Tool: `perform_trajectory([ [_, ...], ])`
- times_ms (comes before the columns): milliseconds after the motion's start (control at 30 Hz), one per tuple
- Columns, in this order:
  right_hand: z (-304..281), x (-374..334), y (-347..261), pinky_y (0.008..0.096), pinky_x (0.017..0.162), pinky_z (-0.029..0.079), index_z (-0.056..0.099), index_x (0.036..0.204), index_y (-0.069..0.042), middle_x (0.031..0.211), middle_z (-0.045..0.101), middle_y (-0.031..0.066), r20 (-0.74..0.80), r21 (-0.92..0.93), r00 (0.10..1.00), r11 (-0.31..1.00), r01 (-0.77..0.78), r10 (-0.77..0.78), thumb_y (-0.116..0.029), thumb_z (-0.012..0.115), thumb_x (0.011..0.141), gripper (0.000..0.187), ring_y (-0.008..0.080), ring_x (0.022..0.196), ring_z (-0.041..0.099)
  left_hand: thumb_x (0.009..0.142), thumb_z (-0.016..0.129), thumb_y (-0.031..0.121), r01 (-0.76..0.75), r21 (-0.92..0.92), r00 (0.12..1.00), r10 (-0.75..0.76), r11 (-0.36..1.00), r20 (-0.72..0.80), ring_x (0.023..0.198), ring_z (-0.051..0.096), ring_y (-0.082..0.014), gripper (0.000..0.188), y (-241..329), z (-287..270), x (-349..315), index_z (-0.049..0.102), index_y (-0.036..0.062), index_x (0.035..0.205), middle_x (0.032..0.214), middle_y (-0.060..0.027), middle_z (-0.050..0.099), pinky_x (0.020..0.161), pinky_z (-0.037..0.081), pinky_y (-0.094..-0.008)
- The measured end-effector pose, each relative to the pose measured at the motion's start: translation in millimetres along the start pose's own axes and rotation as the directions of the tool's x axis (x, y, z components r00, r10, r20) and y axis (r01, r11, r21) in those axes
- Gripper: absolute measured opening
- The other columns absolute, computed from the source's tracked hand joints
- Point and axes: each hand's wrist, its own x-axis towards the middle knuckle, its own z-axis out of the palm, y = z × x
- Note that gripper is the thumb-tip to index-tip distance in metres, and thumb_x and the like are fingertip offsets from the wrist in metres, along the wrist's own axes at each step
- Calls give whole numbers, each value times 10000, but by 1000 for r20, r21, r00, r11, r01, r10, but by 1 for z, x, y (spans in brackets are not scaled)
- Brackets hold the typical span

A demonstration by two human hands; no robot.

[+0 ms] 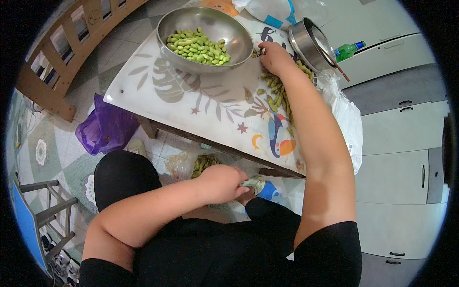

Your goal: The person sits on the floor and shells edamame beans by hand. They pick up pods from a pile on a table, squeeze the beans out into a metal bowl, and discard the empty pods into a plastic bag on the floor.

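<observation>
Right hand (276,56) is at the pods (279,98) beside the bowl (234,36); left hand (219,183) is before the table (205,122). Cannot tell what either grasps.

Indoor light, fairly bright and even. Soft glare inside the metal bowl (234,34). Faint shadow on right arm (330,167). Tabletop (220,88) print crisp; black shirt (215,253) nearly detailless. Corners black; wooden rail (70,103), far left, bowed by lens.

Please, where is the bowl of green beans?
In the head view, the metal bowl stands near the top, on the table, left of the right hand.
</observation>
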Motion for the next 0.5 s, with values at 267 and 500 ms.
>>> perform_trajectory([
  [267,-13,1,4,331,794,419,517,1085,-113,999,553,162,141,236,985,970,64,-100,-41,476,678,415,295,921,526,758,525,275,-87,43,996,87,995,5,765,551,-305,274,5,12,-6,555,70,938,837,-122,566,642,453,-392],
  [500,-31,-52,-22,274,762,407,552,1031,-112,916,533,98,102,119,919,922,368,-380,-29,436,726,336,209,833,514,742,542,254,-115,40,992,117,993,-56,746,548,-305,261,5,15,-13,556,59,916,814,-116,564,637,452,-392],
])
